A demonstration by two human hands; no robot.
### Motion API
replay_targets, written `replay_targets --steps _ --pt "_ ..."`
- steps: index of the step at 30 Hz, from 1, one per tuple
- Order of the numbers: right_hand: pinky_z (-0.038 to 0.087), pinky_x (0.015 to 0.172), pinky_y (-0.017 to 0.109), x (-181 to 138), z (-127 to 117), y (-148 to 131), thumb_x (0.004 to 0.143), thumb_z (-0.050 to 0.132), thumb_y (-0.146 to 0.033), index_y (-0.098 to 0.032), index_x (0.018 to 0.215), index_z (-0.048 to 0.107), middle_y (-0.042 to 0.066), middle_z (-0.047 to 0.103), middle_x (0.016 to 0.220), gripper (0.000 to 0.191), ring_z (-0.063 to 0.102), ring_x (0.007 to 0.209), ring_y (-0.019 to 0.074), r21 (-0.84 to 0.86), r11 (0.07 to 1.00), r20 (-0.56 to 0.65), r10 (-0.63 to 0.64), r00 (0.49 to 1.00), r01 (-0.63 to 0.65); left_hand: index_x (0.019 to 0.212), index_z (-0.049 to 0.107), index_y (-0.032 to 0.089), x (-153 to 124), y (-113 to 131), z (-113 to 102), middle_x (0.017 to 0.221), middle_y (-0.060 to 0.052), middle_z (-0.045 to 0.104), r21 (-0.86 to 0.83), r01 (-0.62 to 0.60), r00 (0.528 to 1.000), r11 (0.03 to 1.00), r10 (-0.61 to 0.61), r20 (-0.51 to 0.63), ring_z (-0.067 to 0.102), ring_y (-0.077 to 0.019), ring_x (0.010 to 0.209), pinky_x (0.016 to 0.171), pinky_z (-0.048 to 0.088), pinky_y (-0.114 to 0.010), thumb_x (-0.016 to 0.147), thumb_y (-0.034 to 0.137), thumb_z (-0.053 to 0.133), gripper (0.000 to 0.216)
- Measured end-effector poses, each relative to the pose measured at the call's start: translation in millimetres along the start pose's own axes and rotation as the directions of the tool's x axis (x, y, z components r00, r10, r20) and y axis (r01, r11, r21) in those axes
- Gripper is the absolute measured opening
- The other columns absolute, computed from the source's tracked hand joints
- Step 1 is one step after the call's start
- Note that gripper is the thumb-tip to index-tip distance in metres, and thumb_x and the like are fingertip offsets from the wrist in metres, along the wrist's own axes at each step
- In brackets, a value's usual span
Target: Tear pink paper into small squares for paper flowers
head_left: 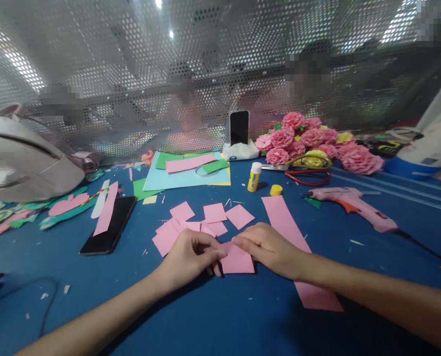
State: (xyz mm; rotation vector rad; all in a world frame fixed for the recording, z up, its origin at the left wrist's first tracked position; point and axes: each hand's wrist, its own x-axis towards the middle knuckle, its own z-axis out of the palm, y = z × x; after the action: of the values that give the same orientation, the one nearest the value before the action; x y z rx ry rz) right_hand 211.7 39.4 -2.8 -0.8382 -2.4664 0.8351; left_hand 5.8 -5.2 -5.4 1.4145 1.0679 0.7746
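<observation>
Both my hands meet over a small pink paper square (238,260) lying on the blue table (220,316). My left hand (193,257) is curled, its fingertips pinching the square's left edge. My right hand (267,247) presses and pinches the top edge of the same square. Just beyond lie several more pink paper squares (205,220). A long pink paper strip (292,237) runs under my right wrist toward the near edge.
A pink glue gun (354,205) lies at right, its cord trailing off. A glue bottle (254,176), yellow cap (276,190), scissors (305,174) and pink paper flowers (309,141) sit behind. A black phone (109,226) lies left; another phone (239,127) stands at the mesh wall.
</observation>
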Motion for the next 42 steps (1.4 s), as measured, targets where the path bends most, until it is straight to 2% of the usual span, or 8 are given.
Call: replay_targets --steps 4,12,16,19,22,27,31,42 --pt "0.028 0.053 0.025 0 -2 -4 0.099 0.033 -0.041 -0.017 0.055 0.046 -0.002 0.047 0.048 0.052 0.044 0.049 0.0102 0.097 0.995 0.005 0.033 0.999 -0.033 0.070 0.067 0.012 1 0 -2 0.053 -0.004 0.068 -0.069 -0.001 0.999 0.998 -0.001 -0.032 0.058 -0.0109 0.044 0.049 0.048 -0.021 0.080 0.034 0.067 0.024" --pt "0.029 0.051 0.024 0 -1 -3 0.098 0.036 -0.040 -0.016 0.049 0.047 -0.002 0.047 0.043 0.055 0.043 0.043 0.0090 0.025 0.999 -0.064 0.022 0.998 -0.020 0.070 0.066 0.012 2 0 -2 0.052 -0.003 0.066 -0.142 0.001 0.999 0.990 -0.008 -0.046 0.060 -0.0110 0.045 0.048 0.048 -0.020 0.078 0.034 0.069 0.023" --pt "0.035 0.050 0.021 -1 -2 -4 0.094 0.046 -0.044 -0.017 0.057 0.051 -0.001 0.055 0.046 0.046 0.051 0.043 0.0096 0.136 0.982 0.008 0.129 0.992 -0.129 0.071 0.064 0.011 3 1 -2 0.054 -0.003 0.066 -0.133 -0.046 0.989 0.990 0.026 -0.144 0.058 -0.0099 0.043 0.047 0.048 -0.020 0.081 0.034 0.066 0.024" --pt "0.033 0.048 0.020 -1 -2 -5 0.091 0.051 -0.040 -0.016 0.059 0.052 -0.002 0.055 0.047 0.040 0.051 0.042 0.0090 0.094 0.984 0.017 0.148 0.989 -0.149 0.091 0.064 0.012 2 2 -1 0.061 -0.001 0.064 -0.080 -0.082 0.973 0.993 0.062 -0.224 0.054 -0.0086 0.044 0.042 0.043 -0.019 0.083 0.032 0.063 0.021" --pt "0.032 0.049 0.020 0 -2 -5 0.093 0.048 -0.035 -0.016 0.058 0.051 -0.002 0.054 0.048 0.040 0.050 0.043 0.0083 0.064 0.992 0.010 0.106 0.994 -0.107 0.113 0.056 0.020 -1 3 0 0.090 -0.002 0.061 0.095 -0.194 0.917 0.976 0.215 -0.335 0.052 -0.0084 0.057 0.047 0.043 -0.019 0.079 0.023 0.067 0.036" --pt "0.028 0.051 0.021 -1 0 -3 0.091 0.048 -0.026 -0.015 0.057 0.050 -0.002 0.054 0.052 0.036 0.048 0.049 0.0083 -0.049 0.999 -0.038 0.000 0.999 -0.002 0.102 0.063 0.024 -7 5 0 0.100 -0.002 0.050 0.500 -0.368 0.764 0.784 0.561 -0.318 0.050 -0.0125 0.077 0.062 0.042 -0.022 0.079 0.013 0.068 0.026" --pt "0.025 0.051 0.022 -2 1 -2 0.092 0.047 -0.026 -0.015 0.056 0.046 -0.004 0.047 0.051 0.038 0.043 0.048 0.0071 -0.110 0.993 -0.062 -0.045 0.997 0.038 0.099 0.065 0.022 -8 5 2 0.097 -0.003 0.051 0.527 -0.392 0.789 0.755 0.570 -0.230 0.049 -0.0147 0.082 0.065 0.041 -0.024 0.081 0.011 0.067 0.022" --pt "0.020 0.051 0.023 -2 2 -2 0.094 0.046 -0.033 -0.015 0.055 0.044 -0.005 0.041 0.050 0.042 0.037 0.047 0.0062 -0.163 0.985 -0.068 -0.071 0.995 0.059 0.105 0.065 0.023 -8 2 2 0.094 -0.002 0.057 0.466 -0.414 0.798 0.782 0.558 -0.226 0.050 -0.0130 0.075 0.060 0.040 -0.024 0.085 0.010 0.063 0.025"
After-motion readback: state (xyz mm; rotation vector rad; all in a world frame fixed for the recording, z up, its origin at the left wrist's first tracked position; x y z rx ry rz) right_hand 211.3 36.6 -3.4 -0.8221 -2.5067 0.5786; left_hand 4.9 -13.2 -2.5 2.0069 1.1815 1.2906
